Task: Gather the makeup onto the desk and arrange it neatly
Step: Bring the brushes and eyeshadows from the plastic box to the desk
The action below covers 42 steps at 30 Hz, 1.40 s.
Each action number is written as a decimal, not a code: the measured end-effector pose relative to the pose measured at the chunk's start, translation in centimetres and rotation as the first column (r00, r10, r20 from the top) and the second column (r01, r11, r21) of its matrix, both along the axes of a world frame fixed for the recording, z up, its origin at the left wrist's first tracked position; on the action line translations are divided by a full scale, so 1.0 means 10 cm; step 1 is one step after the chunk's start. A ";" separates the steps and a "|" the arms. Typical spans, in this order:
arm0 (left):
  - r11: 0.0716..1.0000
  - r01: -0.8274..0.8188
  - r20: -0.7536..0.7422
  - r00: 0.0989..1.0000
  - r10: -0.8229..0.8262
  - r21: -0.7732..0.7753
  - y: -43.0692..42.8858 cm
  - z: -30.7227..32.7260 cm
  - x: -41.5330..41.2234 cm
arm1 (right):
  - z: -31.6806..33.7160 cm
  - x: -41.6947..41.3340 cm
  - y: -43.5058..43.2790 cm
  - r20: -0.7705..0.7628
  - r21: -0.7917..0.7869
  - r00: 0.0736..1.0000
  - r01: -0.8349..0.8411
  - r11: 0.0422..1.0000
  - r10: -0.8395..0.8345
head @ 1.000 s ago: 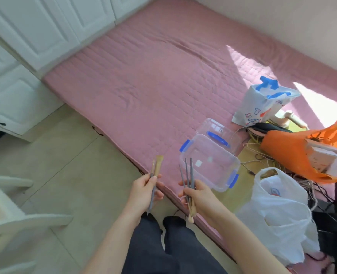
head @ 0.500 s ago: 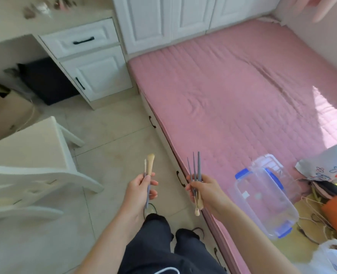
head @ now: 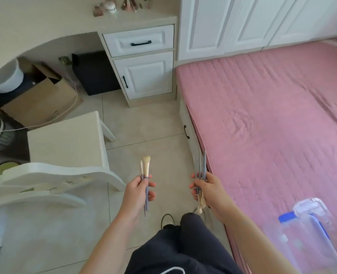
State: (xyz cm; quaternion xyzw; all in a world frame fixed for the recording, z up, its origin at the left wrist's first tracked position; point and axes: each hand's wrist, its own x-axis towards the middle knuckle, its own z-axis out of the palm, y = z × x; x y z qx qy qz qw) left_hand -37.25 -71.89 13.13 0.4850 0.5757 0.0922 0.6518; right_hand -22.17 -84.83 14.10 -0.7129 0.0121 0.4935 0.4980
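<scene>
My left hand (head: 138,191) grips two makeup brushes (head: 145,171) with grey-blue handles, their pale bristles pointing up. My right hand (head: 207,189) holds a bunch of similar brushes (head: 201,169), handles up and bristle ends hanging below the palm. Both hands are over the tiled floor, between a white chair and the pink bed. The beige desk (head: 65,18) runs along the top left, with several small makeup items (head: 122,5) near its right end.
A white chair (head: 65,143) stands left of my hands. Under the desk are a cardboard box (head: 43,101) and a black box (head: 96,74). White drawers (head: 142,62) flank the pink bed (head: 272,119). A clear lidded container (head: 310,232) lies at the bed's lower right.
The view has swung left from the bed toward the desk and chair. Both hands keep their brushes. The clear container has slid to the lower right corner.
</scene>
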 end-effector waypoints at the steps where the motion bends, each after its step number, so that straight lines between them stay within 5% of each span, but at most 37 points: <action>1: 1.000 -0.009 -0.008 1.000 0.009 -0.001 0.06 -0.01 0.01 | 0.00 0.04 0.08 0.040 -0.006 0.999 -0.003 1.000 0.003; 20: 0.992 -0.120 0.044 0.992 0.119 0.031 1.72 0.15 1.97 | 0.09 2.09 2.11 0.109 0.004 0.953 -0.283 0.959 0.281; 42: 0.997 -0.076 0.026 0.997 0.075 0.018 4.23 0.16 3.18 | 0.08 3.23 4.64 0.054 -0.002 0.970 -0.238 0.971 0.238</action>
